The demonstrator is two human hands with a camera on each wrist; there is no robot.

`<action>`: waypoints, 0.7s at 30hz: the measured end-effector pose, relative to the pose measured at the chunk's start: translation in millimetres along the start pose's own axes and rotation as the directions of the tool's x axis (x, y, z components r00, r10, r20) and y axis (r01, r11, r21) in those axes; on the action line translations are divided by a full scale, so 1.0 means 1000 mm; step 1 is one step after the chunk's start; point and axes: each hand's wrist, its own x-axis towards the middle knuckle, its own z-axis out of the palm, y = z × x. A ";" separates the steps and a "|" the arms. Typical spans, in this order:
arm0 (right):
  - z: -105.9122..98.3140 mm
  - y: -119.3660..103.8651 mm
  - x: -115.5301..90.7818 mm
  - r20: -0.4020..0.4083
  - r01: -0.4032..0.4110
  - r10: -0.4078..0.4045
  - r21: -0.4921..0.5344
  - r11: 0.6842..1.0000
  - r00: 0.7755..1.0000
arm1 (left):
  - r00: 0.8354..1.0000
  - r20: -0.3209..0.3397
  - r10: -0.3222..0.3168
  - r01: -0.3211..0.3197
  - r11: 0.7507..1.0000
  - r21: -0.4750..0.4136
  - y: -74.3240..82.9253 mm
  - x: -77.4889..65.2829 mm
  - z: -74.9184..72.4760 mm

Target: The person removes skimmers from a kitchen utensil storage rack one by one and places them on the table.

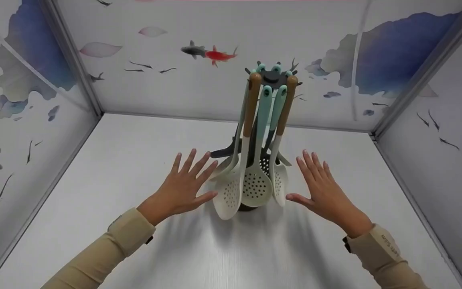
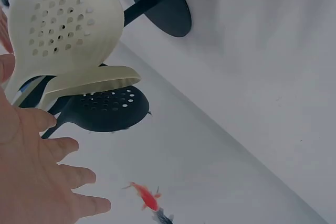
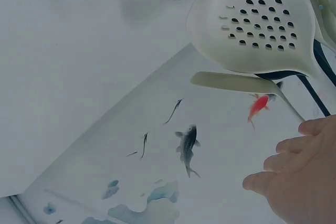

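A rotating-style utensil stand (image 1: 272,78) with a dark top and hooks rises from the white table, hung with several kitchen tools. Among them are a white slotted spoon (image 1: 227,196) with a brown handle, a pale green skimmer (image 1: 257,186) with a mint handle, and another white slotted tool (image 1: 280,182). My left hand (image 1: 179,188) is spread flat beside the tools on the left, fingers straight and holding nothing. On the other side my right hand (image 1: 323,192) is likewise spread, its thumb close to the white slotted tool. A black perforated ladle (image 2: 107,108) shows past the left fingers.
The white tabletop (image 1: 134,136) is bounded by pale panels printed with fish and blue leaves. The back panel (image 1: 134,92) stands close behind the stand. The stand's round dark base (image 2: 163,3) rests on the table.
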 end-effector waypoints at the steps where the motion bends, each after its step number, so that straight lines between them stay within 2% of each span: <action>1: 0.000 -0.001 0.001 -0.005 -0.005 0.005 0.019 1.000 1.000 | 1.000 0.000 -0.001 0.001 1.000 0.001 0.000 0.000 0.000; 4: 0.000 -0.006 0.006 -0.021 -0.030 0.033 0.132 0.991 0.999 | 1.000 -0.006 -0.003 0.003 1.000 -0.010 0.000 -0.001 -0.001; 6: -0.001 -0.011 0.011 -0.041 -0.048 0.059 0.229 0.972 0.997 | 1.000 -0.009 -0.002 0.001 1.000 -0.020 0.000 -0.002 -0.002; 9: -0.003 -0.020 0.023 -0.111 -0.030 0.076 0.368 0.929 0.991 | 1.000 -0.005 -0.002 0.002 1.000 -0.028 0.000 -0.001 -0.002; 14: 0.000 -0.030 0.045 -0.255 0.087 0.062 0.534 0.841 0.965 | 1.000 -0.018 -0.003 0.003 1.000 -0.030 -0.001 0.000 -0.003; 17: 0.003 -0.033 0.054 -0.291 0.114 0.083 0.599 0.793 0.953 | 1.000 -0.026 0.003 -0.004 0.999 -0.034 -0.001 0.001 -0.002; 21: 0.008 -0.035 0.063 -0.299 0.105 0.131 0.659 0.745 0.945 | 0.999 -0.040 0.016 -0.017 1.000 -0.021 -0.001 0.002 -0.001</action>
